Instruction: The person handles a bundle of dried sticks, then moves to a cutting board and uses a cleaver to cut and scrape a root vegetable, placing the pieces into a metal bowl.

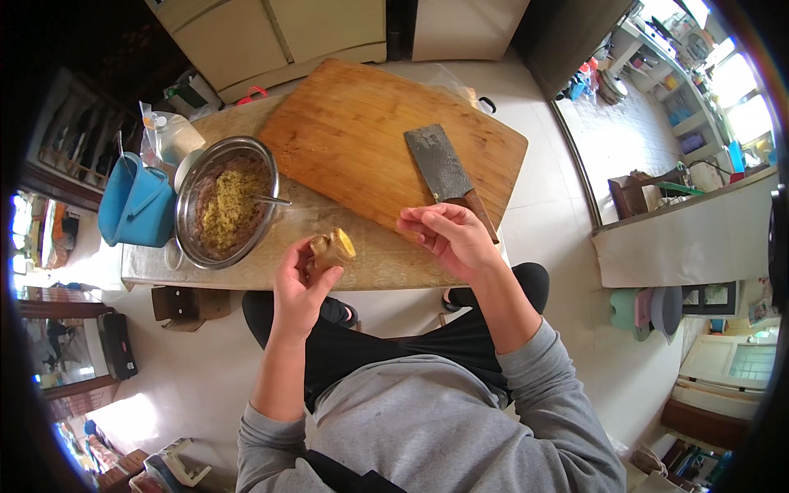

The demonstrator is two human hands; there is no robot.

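Note:
My left hand (302, 283) holds a piece of ginger root (330, 251) above the front edge of the table, its yellow cut face turned to the right. My right hand (450, 237) is raised over the near edge of the wooden cutting board (351, 135), thumb and fingertips close together; whether anything small is between them cannot be told. Just beyond it, a cleaver (439, 163) lies on the board, its dark blade pointing away and its wooden handle beside my fingers. A steel bowl (271, 212) left of the board contains ground meat with a yellow-green chopped mass and a metal utensil.
A blue plastic container (135, 206) stands left of the bowl, near a clear bag (175, 135) of pale contents. The board lies across the patterned table cover (370, 271) and reaches past the table's right side. Cabinets (333, 28) stand beyond the table.

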